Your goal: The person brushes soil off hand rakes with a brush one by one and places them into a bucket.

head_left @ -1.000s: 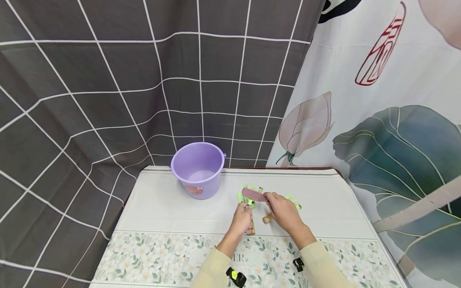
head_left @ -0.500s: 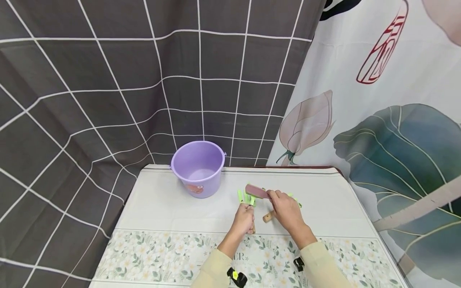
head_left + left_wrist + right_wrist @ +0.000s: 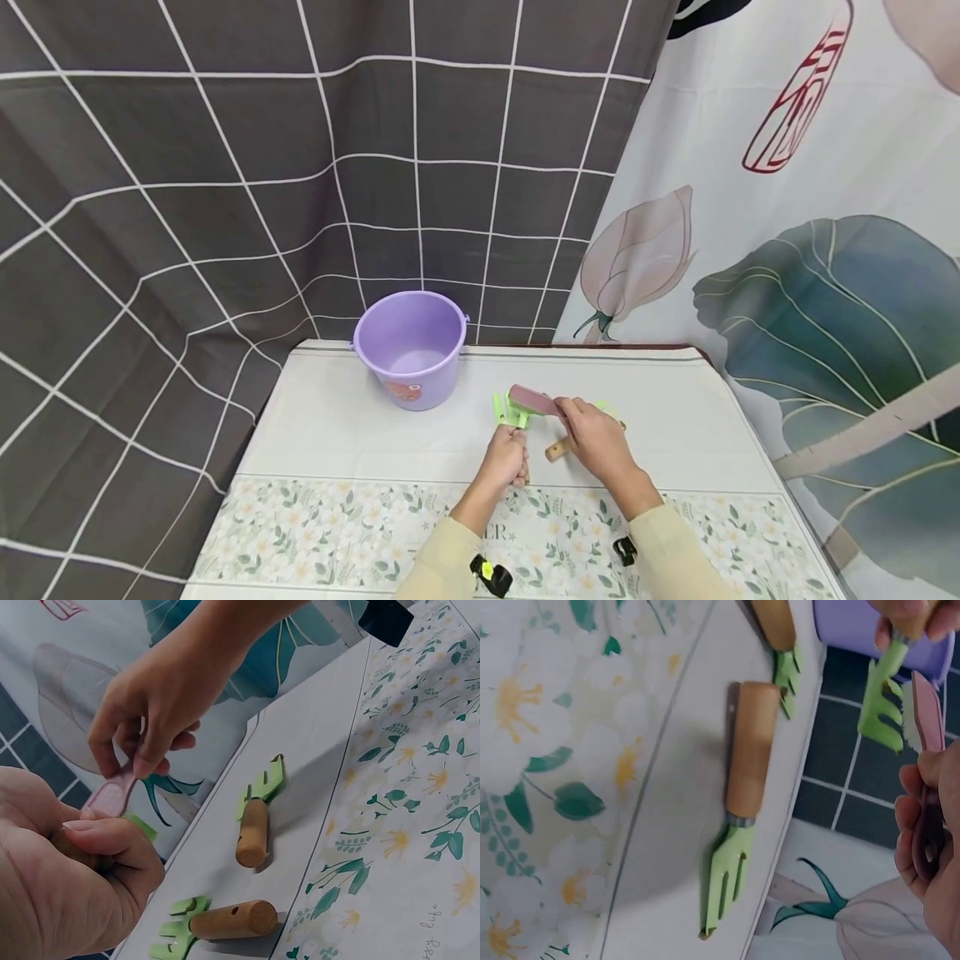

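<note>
My left hand [image 3: 504, 456] grips the wooden handle of a small green hand rake [image 3: 881, 712], its tines pointing away from me. In my right hand [image 3: 596, 437] is a pink scrubbing brush [image 3: 928, 712] with a darker handle and white bristles. Those bristles face the rake's tines, right at them in the right wrist view. Below, on the table, lie a green hand fork [image 3: 739, 802] with a wooden handle, under my right hand, and another green tined tool [image 3: 232, 919], near my left. In the head view my hands partly hide both.
A purple bucket [image 3: 411, 350] stands at the back left of the table [image 3: 345, 450], close to the dark grid curtain [image 3: 375, 192]. A floral strip [image 3: 337, 533] runs along the table's front. The white patterned curtain [image 3: 675, 150] hangs behind at right.
The brush has shifted slightly right and up, with its head now tilted down to the right over the rake. The rake's head has turned a little in my left hand.
</note>
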`<state>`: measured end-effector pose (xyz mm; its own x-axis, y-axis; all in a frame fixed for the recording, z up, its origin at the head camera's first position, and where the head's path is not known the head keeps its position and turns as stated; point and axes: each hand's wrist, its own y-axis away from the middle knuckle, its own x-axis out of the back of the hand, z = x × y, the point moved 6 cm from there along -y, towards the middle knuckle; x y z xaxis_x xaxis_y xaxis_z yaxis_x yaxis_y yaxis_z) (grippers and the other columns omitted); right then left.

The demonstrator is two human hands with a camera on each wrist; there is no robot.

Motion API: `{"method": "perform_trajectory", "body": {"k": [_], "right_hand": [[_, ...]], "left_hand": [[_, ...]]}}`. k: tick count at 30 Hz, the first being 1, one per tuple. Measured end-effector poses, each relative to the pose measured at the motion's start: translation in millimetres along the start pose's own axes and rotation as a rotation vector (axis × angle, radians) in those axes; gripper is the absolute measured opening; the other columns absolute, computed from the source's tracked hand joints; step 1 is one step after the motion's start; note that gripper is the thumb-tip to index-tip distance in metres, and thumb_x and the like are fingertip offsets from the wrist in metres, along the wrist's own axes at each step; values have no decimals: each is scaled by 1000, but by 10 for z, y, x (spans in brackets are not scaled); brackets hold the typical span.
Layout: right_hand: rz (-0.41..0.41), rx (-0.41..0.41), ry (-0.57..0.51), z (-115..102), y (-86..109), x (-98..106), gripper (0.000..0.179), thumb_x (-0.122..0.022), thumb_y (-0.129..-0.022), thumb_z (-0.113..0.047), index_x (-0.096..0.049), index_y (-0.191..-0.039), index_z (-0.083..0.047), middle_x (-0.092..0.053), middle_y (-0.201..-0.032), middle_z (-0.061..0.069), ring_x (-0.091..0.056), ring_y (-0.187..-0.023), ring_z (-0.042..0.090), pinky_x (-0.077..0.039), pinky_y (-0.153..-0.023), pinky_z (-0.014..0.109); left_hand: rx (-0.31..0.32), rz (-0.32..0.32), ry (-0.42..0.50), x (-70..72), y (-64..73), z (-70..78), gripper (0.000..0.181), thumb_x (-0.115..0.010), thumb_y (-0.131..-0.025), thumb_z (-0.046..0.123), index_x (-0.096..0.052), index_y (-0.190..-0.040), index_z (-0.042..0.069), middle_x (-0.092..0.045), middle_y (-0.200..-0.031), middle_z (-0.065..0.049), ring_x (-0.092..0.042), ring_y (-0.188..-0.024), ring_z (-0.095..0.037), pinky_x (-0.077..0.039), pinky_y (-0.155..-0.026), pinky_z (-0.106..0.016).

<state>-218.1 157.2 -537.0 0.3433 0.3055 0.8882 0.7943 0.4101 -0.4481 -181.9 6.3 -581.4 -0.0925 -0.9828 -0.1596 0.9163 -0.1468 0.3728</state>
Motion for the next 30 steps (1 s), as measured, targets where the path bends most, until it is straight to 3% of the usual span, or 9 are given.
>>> {"method": "perform_trajectory", "body": {"k": [3, 13, 30], "right_hand": [[-21, 30, -1, -49, 18, -58, 28, -76, -95, -14, -66, -120, -12, -72, -92, 4, -71, -76, 21, -60, -60, 36], [-42, -7, 48, -65, -3, -126, 36, -86, -84, -11, -66, -114, -13, -71, -87, 3, -69, -72, 23, -57, -57, 38], [34, 0, 118, -33, -22, -72, 36, -81, -88, -12, -67, -120, -13, -71, -90, 5, -68, -73, 25, -54, -56, 38]], "left_hand": [[-6, 2, 12, -11, 8, 2, 17, -35, -110, 16, -39, -120, 3, -43, -77, 2, -33, -52, -6, -27, -41, -15], [-27, 8, -14, -5, 37, 29, 18, -36, -111, 17, -41, -119, 2, -44, -77, 1, -34, -51, -7, -27, -40, -16], [-3, -26, -10, -9, 35, 30, 21, -34, -112, 18, -40, -122, 0, -43, -76, 2, -32, -50, -6, -25, -41, -16]]}}
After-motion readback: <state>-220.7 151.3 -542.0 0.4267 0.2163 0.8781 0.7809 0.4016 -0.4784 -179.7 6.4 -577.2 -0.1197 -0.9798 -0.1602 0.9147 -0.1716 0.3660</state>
